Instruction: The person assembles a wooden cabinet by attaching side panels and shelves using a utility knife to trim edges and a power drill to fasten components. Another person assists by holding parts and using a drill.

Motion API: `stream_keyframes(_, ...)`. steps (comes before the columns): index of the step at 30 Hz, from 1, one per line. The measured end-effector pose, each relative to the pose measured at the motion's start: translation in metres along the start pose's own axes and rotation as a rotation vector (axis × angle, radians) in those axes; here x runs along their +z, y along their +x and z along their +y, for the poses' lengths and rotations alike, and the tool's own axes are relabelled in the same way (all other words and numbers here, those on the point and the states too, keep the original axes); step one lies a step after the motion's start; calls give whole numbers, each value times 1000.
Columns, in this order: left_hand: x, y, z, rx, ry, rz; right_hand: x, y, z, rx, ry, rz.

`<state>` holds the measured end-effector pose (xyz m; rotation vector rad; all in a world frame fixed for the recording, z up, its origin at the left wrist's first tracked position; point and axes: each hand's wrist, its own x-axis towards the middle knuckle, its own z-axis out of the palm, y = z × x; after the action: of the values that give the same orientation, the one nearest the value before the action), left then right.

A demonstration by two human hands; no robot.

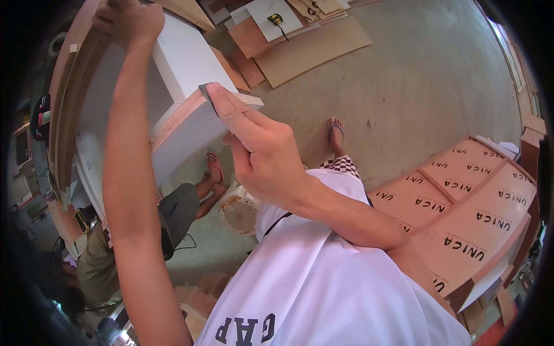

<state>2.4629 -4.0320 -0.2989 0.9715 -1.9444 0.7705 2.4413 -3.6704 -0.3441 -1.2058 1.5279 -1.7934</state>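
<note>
A white laminated cabinet with bare plywood edges stands tilted before me at the upper left. My right hand presses a small folded piece of dark grey sandpaper against the layered plywood edge at its near corner. The fingers lie over the sandpaper, with the index finger stretched along it. My left hand is closed at the far upper end of the cabinet, its fingers curled round the edge. Part of those fingers is cut off by the picture's rim.
Stacked boards lie on the floor at the top, with a tape measure on a white one. A large brown-wrapped panel leans at the right. Another person sits low at the lower left, near a power tool.
</note>
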Motion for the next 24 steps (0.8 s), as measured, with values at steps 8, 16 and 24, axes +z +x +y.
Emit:
stream_keyframes(8, 5, -7, -8, 32, -3, -62, 0, -7, -5, -9, -42, 22)
stream_keyframes(16, 6, 1, -6, 48, 27, -59, -2, 0, -17, -69, -24, 63)
stream_keyframes(24, 1, 0, -12, 39, -147, -285, 3, -17, 11, 75, -61, 58)
